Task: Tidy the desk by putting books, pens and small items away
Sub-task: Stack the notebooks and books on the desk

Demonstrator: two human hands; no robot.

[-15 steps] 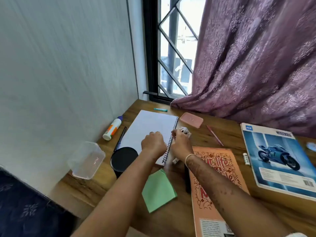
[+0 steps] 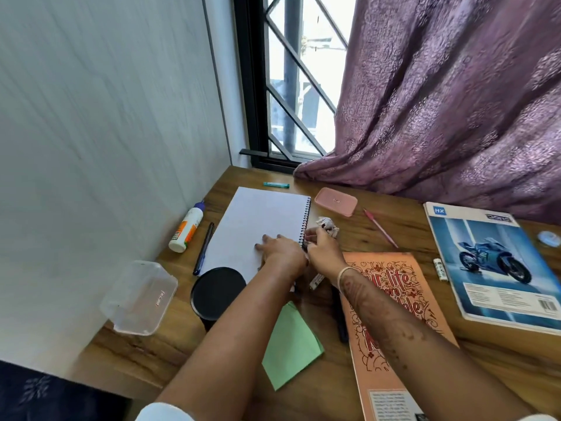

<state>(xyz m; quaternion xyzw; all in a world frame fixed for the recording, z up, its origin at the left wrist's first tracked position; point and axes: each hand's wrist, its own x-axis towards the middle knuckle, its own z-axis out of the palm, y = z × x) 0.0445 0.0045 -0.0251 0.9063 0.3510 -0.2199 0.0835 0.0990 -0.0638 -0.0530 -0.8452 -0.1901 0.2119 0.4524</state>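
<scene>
Notebook (image 2: pixel 258 220), white, spiral-bound, open in the head view, wire spine running away from you. Your left hand (image 2: pixel 279 249) presses the page, fingers spread; your right hand (image 2: pixel 321 250) curls at the spine beside the crumpled white paper ball (image 2: pixel 328 226). Pinching anything? Can't tell.

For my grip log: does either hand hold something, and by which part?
Left hand rests flat on the notebook, holding nothing. Right hand curls at its spiral binding; a grip cannot be told.
</scene>
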